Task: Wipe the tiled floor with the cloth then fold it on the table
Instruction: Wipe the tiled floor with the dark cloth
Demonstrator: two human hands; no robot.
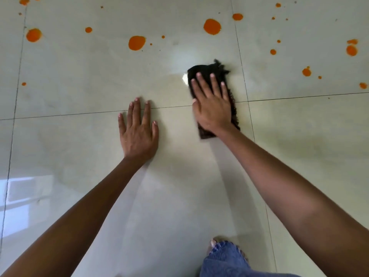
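Wiping is the step in hand. The right hand [212,108] presses one dark cloth [207,69] to the tiled floor [79,80], its fingers straight and slightly spread. The left hand [137,130] braces flat, fingers straight. Roughly twenty orange spots [212,26] lie beyond the fingertips, so the next push probably goes forward.

The floor [99,76] was pale grey-green with thin dark lines. Orange spots [212,26] dotted it. The cloth [207,70] was black. The jeans [225,260] were blue.
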